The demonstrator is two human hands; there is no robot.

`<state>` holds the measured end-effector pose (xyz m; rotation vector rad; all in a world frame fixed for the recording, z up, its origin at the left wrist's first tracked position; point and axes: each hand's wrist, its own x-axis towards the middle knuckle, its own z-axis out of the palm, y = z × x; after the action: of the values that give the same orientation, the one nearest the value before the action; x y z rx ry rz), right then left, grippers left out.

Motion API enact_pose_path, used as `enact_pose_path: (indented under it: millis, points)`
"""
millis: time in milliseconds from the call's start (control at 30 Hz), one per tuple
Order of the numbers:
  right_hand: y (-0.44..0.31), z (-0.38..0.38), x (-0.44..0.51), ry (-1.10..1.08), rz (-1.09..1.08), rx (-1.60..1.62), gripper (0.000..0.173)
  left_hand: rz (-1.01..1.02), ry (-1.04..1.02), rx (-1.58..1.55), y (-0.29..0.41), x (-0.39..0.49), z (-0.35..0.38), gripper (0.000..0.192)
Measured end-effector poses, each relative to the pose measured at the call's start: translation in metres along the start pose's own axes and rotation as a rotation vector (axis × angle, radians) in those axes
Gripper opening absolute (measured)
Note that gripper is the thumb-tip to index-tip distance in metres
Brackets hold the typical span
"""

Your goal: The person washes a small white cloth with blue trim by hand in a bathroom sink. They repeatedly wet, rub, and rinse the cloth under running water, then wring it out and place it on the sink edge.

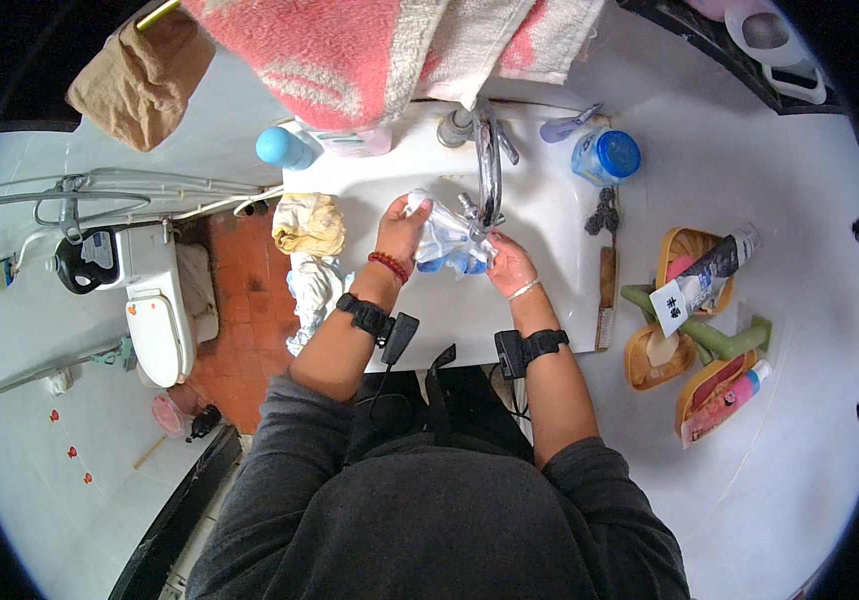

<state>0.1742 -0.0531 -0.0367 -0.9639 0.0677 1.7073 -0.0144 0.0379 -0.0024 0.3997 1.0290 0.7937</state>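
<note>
Both my hands are over a white washbasin (549,300), stretching a wet white-and-blue cloth (448,236) between them. My left hand (399,229) grips its upper left corner between thumb and fingers. The right-hand end of the cloth is pinched in my right hand (510,264), just below the chrome faucet (488,161). The faucet's spout hangs over the cloth's right side; whether water runs is hard to tell. A yellow-and-cream cloth (309,223) and a crumpled white-and-blue cloth (317,292) lie on the basin's left edge.
Pink-and-white towels (339,60) hang behind the basin. A light-blue-capped bottle (279,148) stands back left, a blue-lidded jar (609,156) back right. A wooden-handled brush (606,292) lies along the right edge. Wall-mounted soap holders (647,367) are at right, a toilet (159,337) at left.
</note>
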Motion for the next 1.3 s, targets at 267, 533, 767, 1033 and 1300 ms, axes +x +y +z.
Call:
enact_pose_path:
  millis: [267,533,767,1033,1300]
  points:
    - [0.004,-0.02,0.018,0.118,0.048,0.006,0.041,-0.282,-0.134,-0.087,0.024,-0.012,-0.002,0.046]
    - [0.034,0.012,0.02,-0.249,0.248,0.204,0.042,-0.466,-0.471,-0.584,-0.008,-0.012,0.025,0.027]
    - [0.023,0.032,0.024,-0.017,0.023,0.067,0.024,-0.29,-0.118,-0.228,0.003,0.004,0.001,0.039]
    - [0.027,0.073,0.003,0.183,-0.797,-1.179,0.03,-0.443,-0.43,-0.293,-0.022,-0.001,0.011,0.04]
    - [0.034,0.092,-0.009,0.014,-1.209,-1.468,0.033,-0.471,-0.515,-0.644,-0.04,0.01,0.001,0.035]
